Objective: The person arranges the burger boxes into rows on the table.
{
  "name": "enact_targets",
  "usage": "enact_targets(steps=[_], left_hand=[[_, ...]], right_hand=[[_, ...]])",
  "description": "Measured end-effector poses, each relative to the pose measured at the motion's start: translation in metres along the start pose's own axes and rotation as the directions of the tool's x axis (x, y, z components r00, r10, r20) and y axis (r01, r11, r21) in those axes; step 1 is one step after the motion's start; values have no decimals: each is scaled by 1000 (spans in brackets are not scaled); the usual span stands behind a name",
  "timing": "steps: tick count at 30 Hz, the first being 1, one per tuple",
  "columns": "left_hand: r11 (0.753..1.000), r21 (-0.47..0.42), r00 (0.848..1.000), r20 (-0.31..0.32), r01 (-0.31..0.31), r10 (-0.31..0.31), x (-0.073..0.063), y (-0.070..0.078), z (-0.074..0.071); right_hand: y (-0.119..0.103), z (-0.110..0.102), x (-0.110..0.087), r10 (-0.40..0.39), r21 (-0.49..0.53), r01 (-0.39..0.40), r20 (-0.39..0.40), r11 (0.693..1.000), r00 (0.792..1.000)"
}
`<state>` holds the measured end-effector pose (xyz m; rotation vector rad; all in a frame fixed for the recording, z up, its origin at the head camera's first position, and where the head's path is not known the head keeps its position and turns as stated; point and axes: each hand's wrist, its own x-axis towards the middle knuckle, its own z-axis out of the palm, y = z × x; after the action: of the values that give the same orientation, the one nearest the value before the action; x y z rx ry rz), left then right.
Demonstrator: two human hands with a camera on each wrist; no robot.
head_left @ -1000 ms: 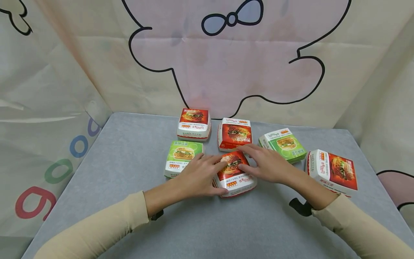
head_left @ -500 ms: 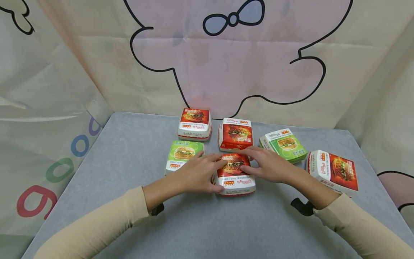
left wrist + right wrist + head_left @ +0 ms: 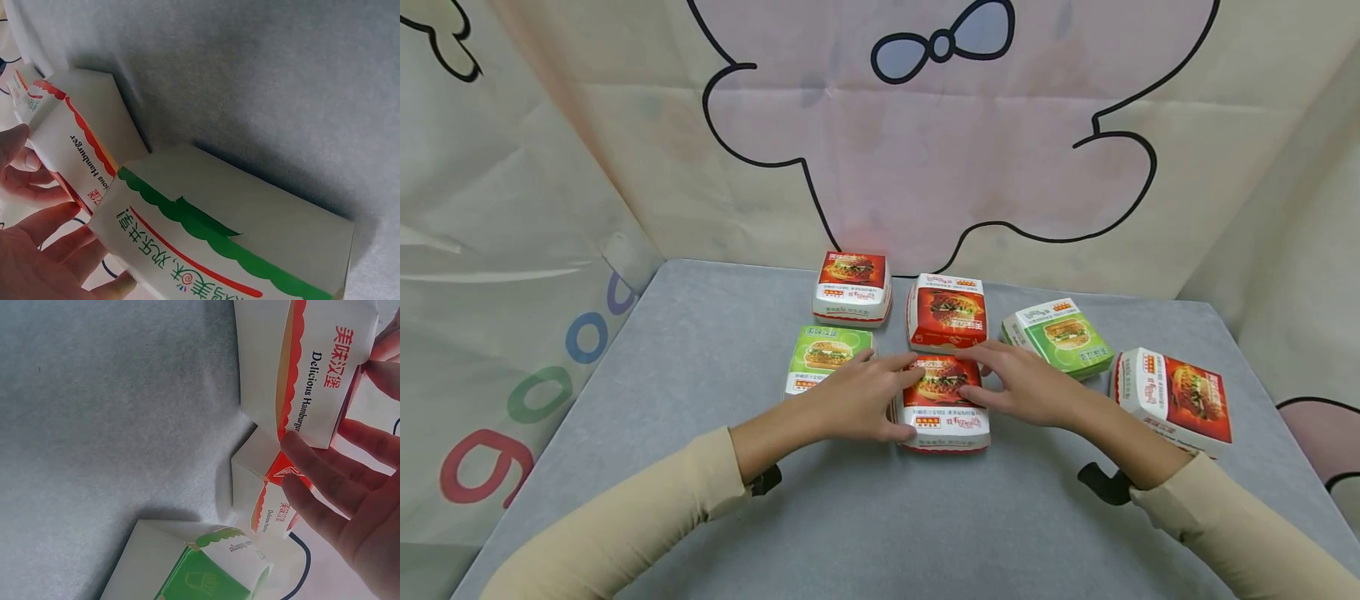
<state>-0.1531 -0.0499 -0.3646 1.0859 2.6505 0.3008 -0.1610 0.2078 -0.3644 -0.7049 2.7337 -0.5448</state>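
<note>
"So, where to look first?"

"At the near red box (image 3: 946, 421), lying flat on the grey surface (image 3: 925, 533), burger print upward, between both hands."

"Now tell about the left hand (image 3: 868, 400)."

"Set at the left side of the near red box, with fingers (image 3: 50, 222) apart and loosely extended, reaching over the top edge, and with thumb by the near left corner."

"Then about the right hand (image 3: 1026, 383)?"

"Set at the right side, with fingers (image 3: 322, 472) likewise apart and fairly straight, touching a side wall in the right wrist view, and with thumb on top."

"Look behind the near red box."

"See the back red box (image 3: 947, 308) directly behind, very close; cannot tell whether touching. Farther back and to the left, find the red-and-white box (image 3: 852, 292)."

"And to the left?"

"Notice the left green box (image 3: 823, 350), just beside, partly covered by the left hand in the head view. Cannot tell about contact there."

"To the right?"

"Spot the right green box (image 3: 1060, 337), behind and to the right, turned at an angle; then, farther right, the right red box (image 3: 1187, 396), also askew, near the right forearm (image 3: 1123, 437)."
</note>
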Motion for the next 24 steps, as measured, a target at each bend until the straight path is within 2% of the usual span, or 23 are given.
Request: enact_targets(steps=[10, 24], left_hand=[[1000, -4, 1000, 14, 16, -16, 3, -3, 0], [999, -38, 1000, 19, 0, 1, 8, -5, -1]], right_hand=[[-1, 1, 2, 15, -12, -15, -19, 1000, 1000], [2, 0, 2, 10, -35, -12, -52, 999, 999]])
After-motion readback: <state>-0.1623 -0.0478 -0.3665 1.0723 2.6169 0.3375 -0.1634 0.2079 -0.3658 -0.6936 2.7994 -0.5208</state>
